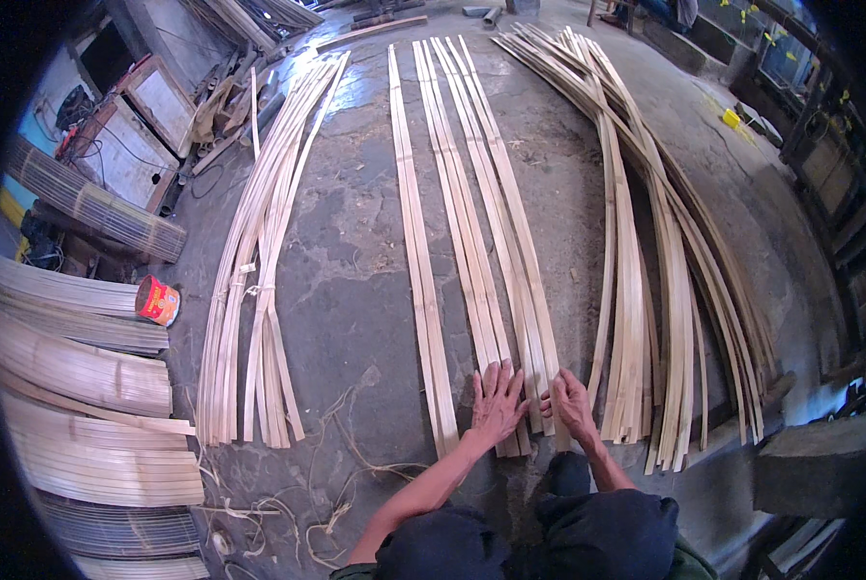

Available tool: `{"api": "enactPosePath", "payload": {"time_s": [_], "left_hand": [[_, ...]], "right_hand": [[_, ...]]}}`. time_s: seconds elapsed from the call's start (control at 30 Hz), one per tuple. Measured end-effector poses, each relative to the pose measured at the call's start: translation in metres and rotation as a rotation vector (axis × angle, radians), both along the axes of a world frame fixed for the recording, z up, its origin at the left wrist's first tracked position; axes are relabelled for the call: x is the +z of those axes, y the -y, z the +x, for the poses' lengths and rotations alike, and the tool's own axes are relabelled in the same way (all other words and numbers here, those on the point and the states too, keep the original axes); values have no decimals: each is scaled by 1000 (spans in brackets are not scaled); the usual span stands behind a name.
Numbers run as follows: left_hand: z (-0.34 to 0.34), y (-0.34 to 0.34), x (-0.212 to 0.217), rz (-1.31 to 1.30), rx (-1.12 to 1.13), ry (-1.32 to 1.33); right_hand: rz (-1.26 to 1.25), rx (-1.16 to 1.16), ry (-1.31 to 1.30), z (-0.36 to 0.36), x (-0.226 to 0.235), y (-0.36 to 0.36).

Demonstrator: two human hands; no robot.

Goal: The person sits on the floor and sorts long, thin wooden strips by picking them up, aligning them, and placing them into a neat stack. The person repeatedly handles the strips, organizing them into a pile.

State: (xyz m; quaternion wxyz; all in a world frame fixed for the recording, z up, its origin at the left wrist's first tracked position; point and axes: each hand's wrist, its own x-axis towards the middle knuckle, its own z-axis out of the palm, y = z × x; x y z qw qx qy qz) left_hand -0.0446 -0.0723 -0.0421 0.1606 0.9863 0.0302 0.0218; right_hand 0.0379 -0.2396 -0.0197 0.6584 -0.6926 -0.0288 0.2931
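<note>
Long pale bamboo strips lie on the floor before me in three narrow groups: a left group (415,251), a middle group (464,232) and a right group (506,227). My left hand (497,406) rests flat, fingers spread, over the near ends of the middle group. Close beside it, my right hand (570,406) has its fingers curled at the outer edge of the right group, around a bamboo strip near its end. The palm side of both hands is hidden.
A tied bundle of strips (244,290) lies to the left, and larger crossing bundles (631,290) lie to the right. Rolled slat mats (94,454) and a red tin (157,301) stand at far left. Loose twine (341,474) trails over the floor near my left arm.
</note>
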Motion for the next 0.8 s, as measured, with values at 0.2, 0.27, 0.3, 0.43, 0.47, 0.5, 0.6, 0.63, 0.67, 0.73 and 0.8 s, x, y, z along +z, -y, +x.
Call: {"api": "enactPosePath", "payload": {"time_s": [0.2, 0.27, 0.3, 0.43, 0.47, 0.5, 0.6, 0.63, 0.67, 0.73, 0.8], "left_hand": [[8, -2, -1, -40, 42, 40], [6, -5, -7, -34, 30, 48], [6, -6, -11, -32, 24, 53], [7, -7, -13, -13, 33, -35], [8, -4, -13, -10, 44, -54], [8, -5, -14, -2, 57, -75], [7, -5, -15, -38, 46, -72], [7, -7, -18, -23, 38, -66], [7, -9, -20, -8, 30, -61], [6, -11, -23, 57, 10, -66], [6, -11, -21, 157, -14, -84]], "right_hand": [[-478, -67, 437, -10, 10, -3], [-358, -92, 533, -18, 11, -7], [-298, -105, 579, -21, 11, -10], [-257, -65, 523, -27, 20, -25], [-257, -59, 516, -26, 22, -29], [-253, -51, 506, -25, 23, -33], [-159, -75, 322, -22, 21, -48], [-126, -80, 264, -22, 27, -54], [-99, -101, 223, -22, 22, -58], [-112, -82, 173, -25, 17, -62], [-215, -15, 239, -24, -4, -59]]}}
